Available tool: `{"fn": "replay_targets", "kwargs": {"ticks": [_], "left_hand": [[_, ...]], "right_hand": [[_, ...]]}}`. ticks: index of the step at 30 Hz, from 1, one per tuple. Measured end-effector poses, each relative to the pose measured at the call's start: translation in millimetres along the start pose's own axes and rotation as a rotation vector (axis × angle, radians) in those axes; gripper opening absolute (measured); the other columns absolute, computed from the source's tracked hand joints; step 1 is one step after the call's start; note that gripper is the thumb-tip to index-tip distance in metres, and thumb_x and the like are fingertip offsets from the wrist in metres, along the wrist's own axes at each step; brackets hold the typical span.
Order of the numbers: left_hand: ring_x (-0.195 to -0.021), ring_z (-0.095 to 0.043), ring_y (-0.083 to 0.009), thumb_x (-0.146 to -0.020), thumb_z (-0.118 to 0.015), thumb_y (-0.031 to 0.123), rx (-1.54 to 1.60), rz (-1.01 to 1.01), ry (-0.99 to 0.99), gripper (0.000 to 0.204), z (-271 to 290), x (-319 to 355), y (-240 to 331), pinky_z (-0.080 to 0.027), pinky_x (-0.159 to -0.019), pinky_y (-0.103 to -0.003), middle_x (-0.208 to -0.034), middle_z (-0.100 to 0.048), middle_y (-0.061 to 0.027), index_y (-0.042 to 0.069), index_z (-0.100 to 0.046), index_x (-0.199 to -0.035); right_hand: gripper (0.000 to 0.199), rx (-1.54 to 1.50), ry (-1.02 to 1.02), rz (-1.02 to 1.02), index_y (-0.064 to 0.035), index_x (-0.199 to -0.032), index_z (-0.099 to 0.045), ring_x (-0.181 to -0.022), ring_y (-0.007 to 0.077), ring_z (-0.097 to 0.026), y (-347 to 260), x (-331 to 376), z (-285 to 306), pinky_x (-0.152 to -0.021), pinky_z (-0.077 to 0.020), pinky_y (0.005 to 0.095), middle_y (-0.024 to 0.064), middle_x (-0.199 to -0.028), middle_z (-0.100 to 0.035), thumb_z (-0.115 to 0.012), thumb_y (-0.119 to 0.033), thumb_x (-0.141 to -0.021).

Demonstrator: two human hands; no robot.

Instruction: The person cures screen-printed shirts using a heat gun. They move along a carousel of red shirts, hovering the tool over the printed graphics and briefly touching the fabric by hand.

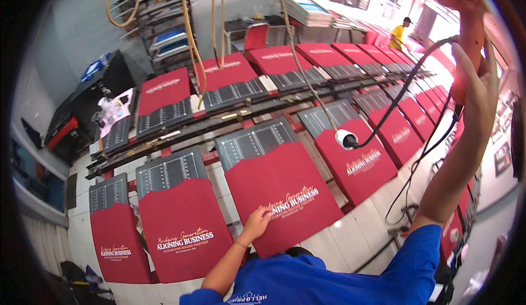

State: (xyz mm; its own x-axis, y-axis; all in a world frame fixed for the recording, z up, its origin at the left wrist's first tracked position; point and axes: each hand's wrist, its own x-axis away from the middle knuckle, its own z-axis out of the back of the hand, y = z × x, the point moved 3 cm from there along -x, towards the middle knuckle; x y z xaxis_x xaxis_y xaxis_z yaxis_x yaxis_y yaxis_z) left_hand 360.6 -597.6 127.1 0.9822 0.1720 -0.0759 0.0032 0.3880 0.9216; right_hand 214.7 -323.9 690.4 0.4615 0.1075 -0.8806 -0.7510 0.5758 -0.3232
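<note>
A red printed fabric panel (pixel 285 195) lies flat on its grey board in the near row, the left hand (pixel 256 224) pressing its lower edge with fingers spread. The right hand (pixel 475 88), raised high, grips an orange corded heat tool (pixel 459 9). Four red panels fill the near row; a black cable (pixel 408 94) runs to a white hanging socket (pixel 346 138).

Head view, steeply down over red shirts (pixel 285 187)
</note>
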Motion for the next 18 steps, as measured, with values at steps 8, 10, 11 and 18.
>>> {"fn": "replay_targets", "kwargs": {"ticks": [8, 10, 11, 18], "left_hand": [[-0.086, -0.066, -0.0278, -0.095, -0.054, 0.014, -0.006, 0.513, 0.55, 0.019, -9, 78, -42, -0.051, -0.078, -0.036, -0.098, -0.068, -0.0179, -0.002, -0.065, -0.098], [-0.086, -0.065, -0.0285, -0.095, -0.054, 0.014, -0.084, 0.552, 0.638, 0.019, -17, 84, -41, -0.05, -0.078, -0.037, -0.096, -0.067, -0.018, -0.002, -0.065, -0.096], [-0.086, -0.064, -0.0289, -0.095, -0.053, 0.013, -0.134, 0.542, 0.672, 0.019, -25, 80, -43, -0.05, -0.079, -0.037, -0.095, -0.067, -0.018, -0.002, -0.064, -0.096], [-0.09, -0.051, -0.0394, -0.095, -0.05, 0.018, -0.664, 0.496, 0.801, 0.019, -53, 45, -33, -0.04, -0.082, -0.05, -0.09, -0.056, -0.0196, 0.0, -0.056, -0.09]], "right_hand": [[0.067, -0.52, -0.187, 0.11, -0.0029, -0.14, -0.043, -0.07, 0.0073, -0.054, 94, -39, -130, -0.06, -0.0432, 0.0226, 0.0043, -0.09, -0.061, -0.074, -0.022, -0.084], [0.062, -0.48, -0.269, 0.017, 0.004, -0.13, -0.047, -0.085, 0.012, -0.06, 118, -32, -162, -0.075, -0.0485, 0.0277, 0.0097, -0.099, -0.064, -0.077, -0.021, -0.082], [0.06, -0.597, -0.249, 0.072, 0.0042, -0.129, -0.047, -0.092, 0.0139, -0.06, 131, -28, -181, -0.08, -0.048, 0.0294, 0.0107, -0.102, -0.063, -0.076, -0.02, -0.082], [0.046, -0.754, -0.487, -0.281, 0.0021, -0.109, -0.053, -0.079, 0.0157, -0.061, 216, 20, -341, -0.073, -0.0496, 0.0314, 0.009, -0.09, -0.063, -0.075, -0.029, -0.084]]}}
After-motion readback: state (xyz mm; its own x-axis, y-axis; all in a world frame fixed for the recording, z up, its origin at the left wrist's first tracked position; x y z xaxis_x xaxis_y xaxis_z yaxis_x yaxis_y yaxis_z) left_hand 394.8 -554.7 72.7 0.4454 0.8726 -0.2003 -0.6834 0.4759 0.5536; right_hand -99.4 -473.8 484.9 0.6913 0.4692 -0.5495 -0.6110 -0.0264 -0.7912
